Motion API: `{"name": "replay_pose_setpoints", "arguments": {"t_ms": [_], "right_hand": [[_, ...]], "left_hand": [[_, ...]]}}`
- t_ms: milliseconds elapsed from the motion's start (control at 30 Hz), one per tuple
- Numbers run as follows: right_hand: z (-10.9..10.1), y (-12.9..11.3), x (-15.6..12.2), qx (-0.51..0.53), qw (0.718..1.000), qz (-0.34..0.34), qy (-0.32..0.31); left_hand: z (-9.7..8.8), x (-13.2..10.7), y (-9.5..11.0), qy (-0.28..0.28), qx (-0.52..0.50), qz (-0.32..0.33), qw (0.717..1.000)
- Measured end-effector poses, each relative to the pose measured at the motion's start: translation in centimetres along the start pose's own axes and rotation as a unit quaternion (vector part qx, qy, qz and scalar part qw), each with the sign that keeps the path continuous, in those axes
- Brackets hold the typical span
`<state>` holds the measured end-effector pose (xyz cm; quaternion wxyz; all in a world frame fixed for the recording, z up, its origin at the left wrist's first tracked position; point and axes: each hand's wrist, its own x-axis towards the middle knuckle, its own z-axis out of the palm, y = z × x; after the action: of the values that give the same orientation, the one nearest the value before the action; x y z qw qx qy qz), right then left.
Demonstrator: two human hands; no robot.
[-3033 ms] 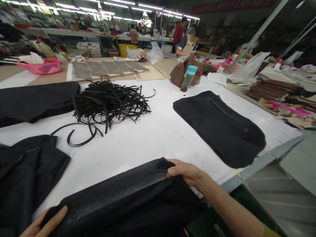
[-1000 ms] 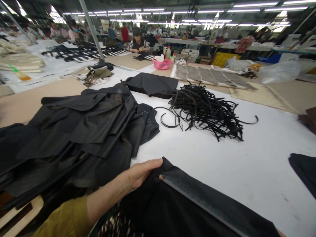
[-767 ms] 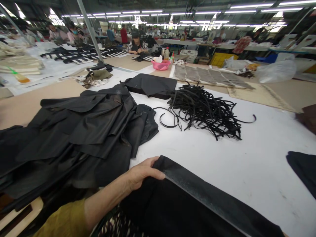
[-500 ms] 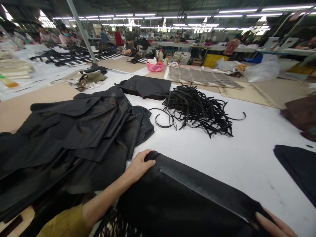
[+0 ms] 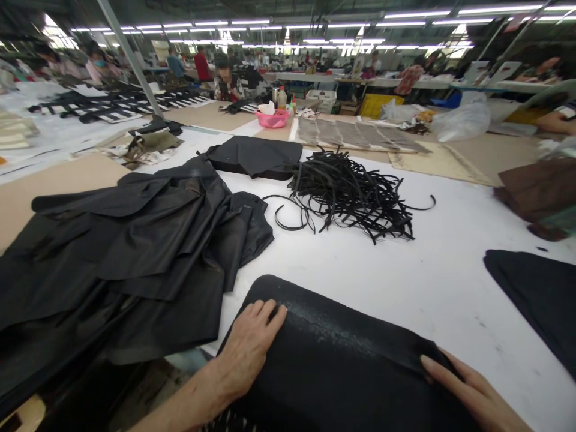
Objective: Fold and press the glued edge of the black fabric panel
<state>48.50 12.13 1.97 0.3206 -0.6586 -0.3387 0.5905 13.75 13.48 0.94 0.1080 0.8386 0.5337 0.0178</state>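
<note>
A black fabric piece lies at the near edge of the white table. My left hand rests flat on its left corner, fingers stretched out together. My right hand lies flat on its right end, fingers extended over the cloth. Neither hand grips anything. To the left sits a heap of black fabric pieces. Beyond it is a tangle of black strips.
A folded black stack lies behind the strips, and another black piece at the right edge. A brown bag sits far right. A pink basin and grey panels lie further back. Other people work at distant tables.
The view swung from the left back toward the centre. My left hand went from pinching the fabric's corner to lying flat on it. My right hand came into view, flat on the right end.
</note>
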Motion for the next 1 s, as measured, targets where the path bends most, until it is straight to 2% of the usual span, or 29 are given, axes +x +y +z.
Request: {"name": "replay_pose_setpoints", "arguments": {"t_ms": [100,300,467,600,700,867,933,1000], "right_hand": [[0.0,-0.1,0.1,0.021,0.998,0.037,-0.037],[0.6,-0.3,-0.4,0.062,0.997,0.047,-0.016],[0.5,-0.3,-0.5,0.086,0.994,0.059,-0.026],[0.1,0.0,-0.1,0.088,0.992,0.081,-0.034],[0.1,0.2,0.0,0.097,0.991,0.084,-0.038],[0.2,0.1,-0.2,0.082,0.994,0.062,-0.032],[0.2,-0.1,-0.3,0.069,0.996,0.055,-0.028],[0.2,-0.2,-0.4,0.058,0.997,0.054,-0.027]], "left_hand": [[0.7,0.0,0.2,-0.015,0.041,0.006,0.999],[1.3,-0.3,0.0,-0.011,0.097,0.015,0.995],[0.9,-0.4,-0.5,-0.021,0.096,0.026,0.995],[0.3,-0.2,-1.2,-0.029,0.07,0.001,0.997],[0.3,-0.2,-1.5,-0.006,0.034,-0.012,0.999],[0.6,0.0,-2.1,0.085,-0.133,-0.058,0.986],[0.5,0.0,-2.2,0.111,-0.143,-0.049,0.982],[0.5,0.0,-2.1,0.124,-0.104,-0.01,0.987]]}}
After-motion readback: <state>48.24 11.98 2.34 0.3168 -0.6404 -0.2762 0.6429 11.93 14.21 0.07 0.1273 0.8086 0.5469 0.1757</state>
